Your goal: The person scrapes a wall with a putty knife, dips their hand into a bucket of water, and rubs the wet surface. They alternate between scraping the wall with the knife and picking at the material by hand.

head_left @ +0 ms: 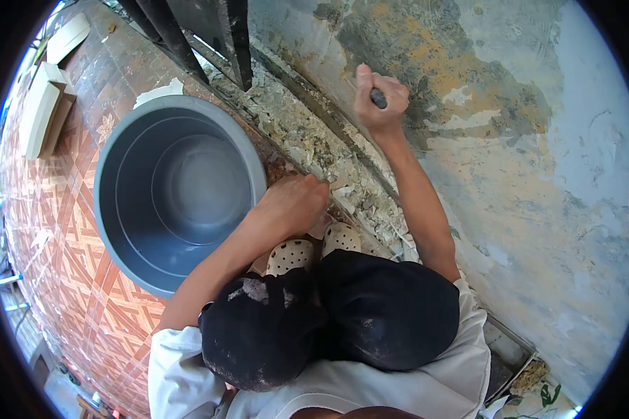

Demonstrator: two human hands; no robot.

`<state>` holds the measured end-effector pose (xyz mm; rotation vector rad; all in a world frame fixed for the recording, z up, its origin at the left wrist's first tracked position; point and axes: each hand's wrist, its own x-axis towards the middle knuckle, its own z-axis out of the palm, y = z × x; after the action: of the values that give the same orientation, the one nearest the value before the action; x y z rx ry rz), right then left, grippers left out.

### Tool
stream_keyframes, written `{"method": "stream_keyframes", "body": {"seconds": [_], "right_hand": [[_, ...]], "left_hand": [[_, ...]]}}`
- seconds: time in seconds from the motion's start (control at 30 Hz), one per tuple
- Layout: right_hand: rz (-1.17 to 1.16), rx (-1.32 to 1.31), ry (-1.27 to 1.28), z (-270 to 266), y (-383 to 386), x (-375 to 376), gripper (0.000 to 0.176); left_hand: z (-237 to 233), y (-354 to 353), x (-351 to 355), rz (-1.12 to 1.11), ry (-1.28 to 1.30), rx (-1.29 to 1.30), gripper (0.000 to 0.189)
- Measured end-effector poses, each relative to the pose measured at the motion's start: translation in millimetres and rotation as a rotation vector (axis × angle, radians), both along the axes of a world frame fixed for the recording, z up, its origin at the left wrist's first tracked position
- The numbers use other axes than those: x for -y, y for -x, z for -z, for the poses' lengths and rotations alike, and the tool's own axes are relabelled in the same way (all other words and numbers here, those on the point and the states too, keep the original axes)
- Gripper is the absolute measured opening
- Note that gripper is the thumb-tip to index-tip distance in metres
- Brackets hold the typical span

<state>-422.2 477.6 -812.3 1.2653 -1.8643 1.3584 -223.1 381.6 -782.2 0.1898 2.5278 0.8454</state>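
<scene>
My right hand [383, 101] is wrapped round a tool with a dark rounded handle [378, 98], held close to the peeling wall [468, 77]. The tool's working end is hidden behind the fist, so its kind does not show. My left hand [299, 202] is closed, knuckles up, beside the rim of the grey plastic tub [203, 167] and at the edge of the rubble strip. Its curled fingers point down and hide whatever may be in them. Paint flakes and crumbled plaster [307, 136] lie along the wall's foot between the two hands.
Dark metal posts [234, 42] rise at the top. White spotted clogs [290, 257] stand below my knees on patterned tiles [70, 244]. Cream-coloured boxy pieces [45, 115] lie at the far left. A plant [548, 395] shows at the lower right.
</scene>
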Motion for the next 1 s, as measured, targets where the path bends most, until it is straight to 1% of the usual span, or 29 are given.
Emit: {"method": "stream_keyframes", "body": {"seconds": [0.03,0.1,0.13,0.2,0.23,0.27,0.3,0.37,0.4,0.47,0.57,0.67,0.77,0.8,0.9,0.93,1.0], "right_hand": [[0.022,0.058,-0.021,0,2,0,0.032],[-0.024,-0.069,0.03,-2,-8,5,0.031],[-0.044,-0.122,0.052,-4,-17,7,0.03],[-0.088,-0.087,0.058,-10,-17,3,0.029],[-0.1,-0.065,0.051,-12,-17,-1,0.028],[-0.015,-0.029,-0.003,-9,-14,1,0.031],[0.021,-0.052,-0.009,-3,-9,2,0.033],[0.078,-0.092,-0.026,13,-1,6,0.037],[0.018,-0.062,-0.012,12,-4,7,0.035],[-0.082,0.012,0.007,7,-19,-4,0.032],[0.047,-0.005,-0.135,24,-6,-3,0.033],[0.006,-0.086,0.024,18,-22,1,0.034],[-0.06,0.025,0.019,15,-18,-4,0.032],[0.039,-0.089,0.005,15,-16,-1,0.03],[0.111,-0.088,-0.111,9,-9,5,0.03],[0.131,-0.111,-0.15,13,-9,9,0.03],[0.038,-0.108,-0.078,17,-16,6,0.03]], "left_hand": [[-1,-1,-1,0.015,0.0,0.005,0.025],[-2,0,2,0.024,0.001,0.012,0.023],[-1,-2,2,0.006,-0.011,-0.03,0.021],[1,-5,1,-0.035,-0.046,-0.111,0.018],[0,-6,-1,-0.019,-0.048,-0.094,0.016],[-2,-4,1,0.002,-0.044,-0.086,0.014],[-2,-2,3,0.02,-0.04,-0.08,0.012],[5,-6,-1,-0.017,-0.068,-0.164,0.011],[9,-7,-1,-0.042,-0.08,-0.205,0.01],[5,-5,0,-0.042,-0.086,-0.172,0.009],[8,-6,-3,-0.026,-0.091,-0.173,0.009],[10,-8,-5,-0.053,-0.093,-0.209,0.008],[11,-10,-4,-0.065,-0.086,-0.243,0.008],[11,-10,-4,-0.069,-0.08,-0.259,0.008],[10,-9,-4,-0.062,-0.091,-0.235,0.008],[11,-12,-6,-0.068,-0.103,-0.261,0.008],[12,-14,-4,-0.09,-0.1,-0.323,0.008]]}}
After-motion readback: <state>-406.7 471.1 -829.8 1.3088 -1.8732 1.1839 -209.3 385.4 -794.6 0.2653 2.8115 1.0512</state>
